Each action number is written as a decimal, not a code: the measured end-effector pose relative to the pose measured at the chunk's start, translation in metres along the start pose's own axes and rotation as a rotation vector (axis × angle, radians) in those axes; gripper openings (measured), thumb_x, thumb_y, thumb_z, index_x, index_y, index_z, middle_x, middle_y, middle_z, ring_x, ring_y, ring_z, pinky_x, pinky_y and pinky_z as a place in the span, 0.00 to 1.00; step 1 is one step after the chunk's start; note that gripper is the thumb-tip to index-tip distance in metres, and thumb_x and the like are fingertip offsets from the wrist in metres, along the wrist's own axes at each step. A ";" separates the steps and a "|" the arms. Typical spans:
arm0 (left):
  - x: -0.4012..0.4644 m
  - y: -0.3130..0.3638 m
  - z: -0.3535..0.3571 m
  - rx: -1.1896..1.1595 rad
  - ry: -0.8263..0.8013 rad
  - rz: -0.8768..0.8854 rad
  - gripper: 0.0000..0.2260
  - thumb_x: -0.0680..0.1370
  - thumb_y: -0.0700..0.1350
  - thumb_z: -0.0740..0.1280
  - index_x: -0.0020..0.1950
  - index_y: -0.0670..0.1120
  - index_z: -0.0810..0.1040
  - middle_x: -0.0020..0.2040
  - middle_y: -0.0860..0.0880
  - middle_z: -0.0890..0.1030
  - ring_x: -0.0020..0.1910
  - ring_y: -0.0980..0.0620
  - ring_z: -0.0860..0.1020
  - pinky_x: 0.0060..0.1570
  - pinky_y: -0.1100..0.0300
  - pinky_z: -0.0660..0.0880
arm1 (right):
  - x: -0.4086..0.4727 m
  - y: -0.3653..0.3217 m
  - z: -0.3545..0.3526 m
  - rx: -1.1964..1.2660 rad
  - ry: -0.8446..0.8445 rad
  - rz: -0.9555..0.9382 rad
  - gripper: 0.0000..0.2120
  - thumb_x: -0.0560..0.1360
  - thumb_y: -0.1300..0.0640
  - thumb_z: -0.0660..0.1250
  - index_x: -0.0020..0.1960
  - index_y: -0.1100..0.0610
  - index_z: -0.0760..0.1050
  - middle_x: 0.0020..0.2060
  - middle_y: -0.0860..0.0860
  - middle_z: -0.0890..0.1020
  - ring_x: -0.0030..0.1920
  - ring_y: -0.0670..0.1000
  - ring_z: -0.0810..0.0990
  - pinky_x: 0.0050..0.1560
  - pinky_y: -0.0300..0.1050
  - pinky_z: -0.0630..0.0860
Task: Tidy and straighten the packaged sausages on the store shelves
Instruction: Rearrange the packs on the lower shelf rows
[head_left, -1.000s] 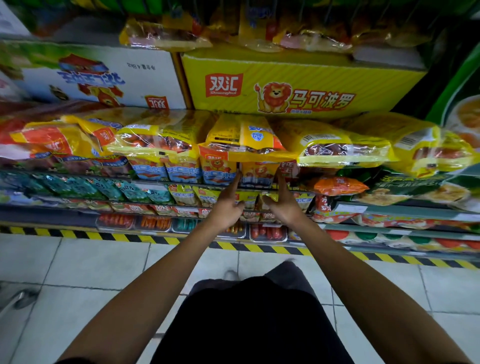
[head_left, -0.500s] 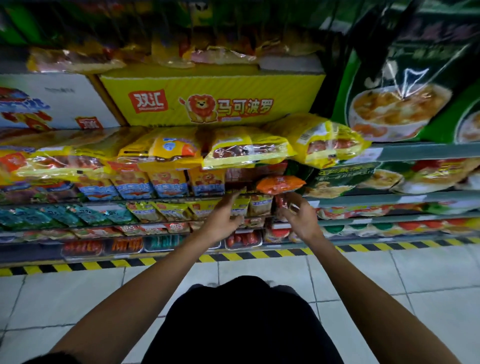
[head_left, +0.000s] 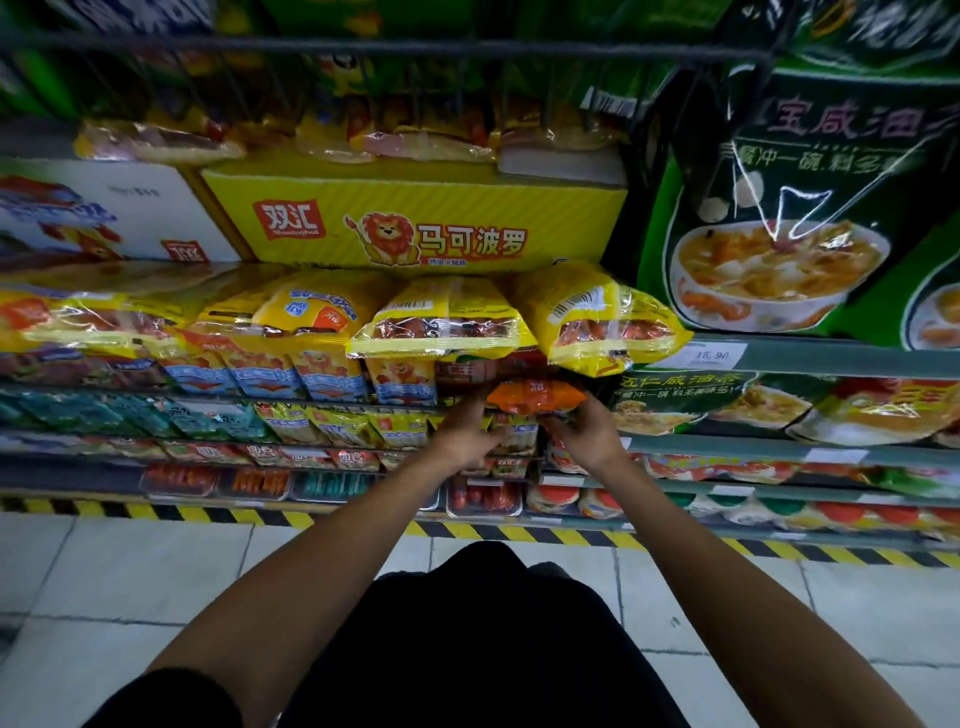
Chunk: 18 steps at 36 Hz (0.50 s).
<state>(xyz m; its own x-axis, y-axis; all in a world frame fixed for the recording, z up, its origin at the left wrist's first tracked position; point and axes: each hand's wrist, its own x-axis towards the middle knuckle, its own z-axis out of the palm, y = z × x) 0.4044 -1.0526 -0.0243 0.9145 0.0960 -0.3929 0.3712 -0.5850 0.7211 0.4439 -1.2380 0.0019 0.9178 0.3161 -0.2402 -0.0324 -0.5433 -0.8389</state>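
Head view, hands: both arms reach forward to the middle shelf at the same spot.
Left hand (head_left: 467, 436): fingers stretched up and forward, fairly straight, tips touching the left end of the orange sausage pack (head_left: 535, 396); whether the thumb closes on it I cannot tell.
Right hand (head_left: 587, 434): fingers curled up under the right end of the orange pack, gripping it from below.
Orange sausage pack: lies crosswise between the two hands, at the front edge of the shelf, just under the yellow sausage bags (head_left: 441, 317) and just beside the green soup packs (head_left: 691, 402).
Yellow sausage bags: a row hanging over the shelf front; the rightmost yellow bag (head_left: 597, 317) is tilted, its corner jutting over the price rail (head_left: 831, 358).
Above: a yellow lion carton (head_left: 415, 223) sits on the bags.
Lower shelves: small sausage packets (head_left: 332, 426) in rows, trays (head_left: 254, 483) beneath.
Floor: pale tiles (head_left: 130, 571) with a black-and-yellow hazard strip (head_left: 208, 514) along the shelf base.
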 end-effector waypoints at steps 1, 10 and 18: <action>0.000 0.001 0.000 0.006 -0.003 -0.012 0.32 0.80 0.48 0.70 0.81 0.50 0.58 0.75 0.47 0.69 0.69 0.45 0.72 0.55 0.60 0.72 | 0.002 0.000 0.000 -0.007 -0.018 -0.003 0.18 0.78 0.66 0.70 0.66 0.66 0.73 0.62 0.63 0.79 0.65 0.62 0.76 0.63 0.44 0.71; -0.003 0.003 0.004 -0.021 -0.118 -0.091 0.35 0.81 0.49 0.69 0.82 0.49 0.53 0.80 0.48 0.60 0.77 0.45 0.62 0.62 0.63 0.64 | 0.013 0.006 -0.002 0.001 -0.063 0.049 0.18 0.76 0.62 0.74 0.64 0.65 0.77 0.59 0.63 0.82 0.61 0.63 0.79 0.64 0.55 0.74; -0.025 0.005 0.000 -0.093 -0.056 -0.049 0.30 0.81 0.50 0.68 0.80 0.49 0.59 0.76 0.49 0.67 0.73 0.47 0.69 0.65 0.55 0.72 | 0.006 0.015 -0.004 -0.039 0.042 -0.135 0.16 0.76 0.62 0.71 0.63 0.59 0.79 0.52 0.57 0.85 0.50 0.57 0.83 0.52 0.54 0.79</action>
<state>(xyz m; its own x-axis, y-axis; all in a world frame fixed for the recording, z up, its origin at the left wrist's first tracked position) 0.3838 -1.0579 -0.0106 0.8854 0.0759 -0.4585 0.4310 -0.5031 0.7490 0.4502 -1.2479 -0.0103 0.9286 0.3561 -0.1048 0.1075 -0.5281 -0.8424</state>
